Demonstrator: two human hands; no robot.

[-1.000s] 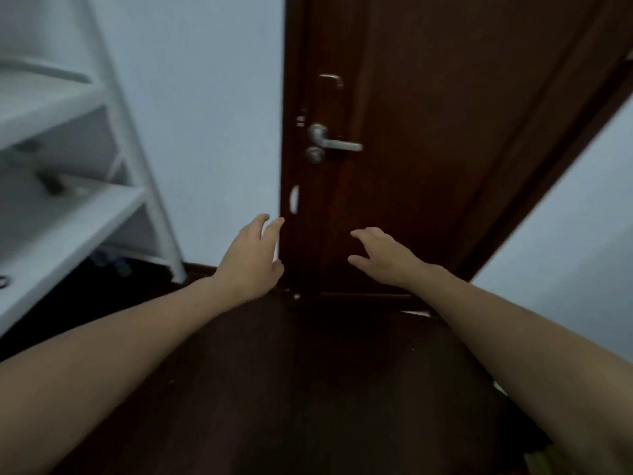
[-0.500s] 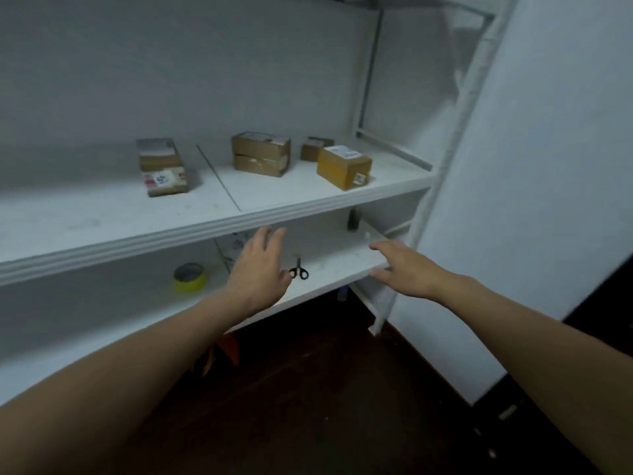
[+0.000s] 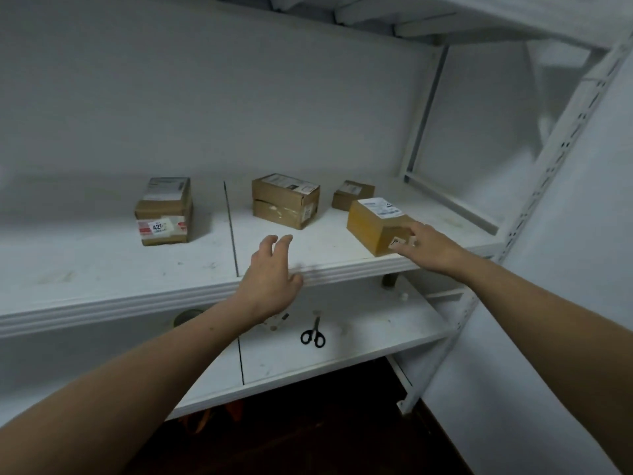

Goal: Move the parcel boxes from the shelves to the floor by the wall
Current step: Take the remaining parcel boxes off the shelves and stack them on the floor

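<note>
Reaching forward with the right hand (image 3: 431,248), fingers nearly straight, fingertips seemingly touching the near corner of the yellowish-brown cardboard parcel box with a white label (image 3: 375,222); not yet wrapped round it. Hovering with the left hand (image 3: 270,279) over the front lip of the white upper shelf board (image 3: 137,303), fingers loose and spread, gripping nothing. Probably kept wide like that to close on the box's other side for a two-handed lift.

Sitting skewed at the shelf's right front, nearest the edge, hence likely picked first. Further back: a scuffed brown cardboard box (image 3: 284,202) in the middle, a small brown cardboard box (image 3: 352,193) just behind the yellowish one, and well to the left a tall brown cardboard box banded with red-and-white tape (image 3: 164,210). All four still up on the shelf, none yet down on the dark floor (image 3: 325,430) by the pale wall (image 3: 565,320).

Below, on the white lower shelf (image 3: 376,347): black-handled scissors (image 3: 312,334) and a half-hidden roll of tape (image 3: 185,315). No part of the job, so best left alone.
</note>
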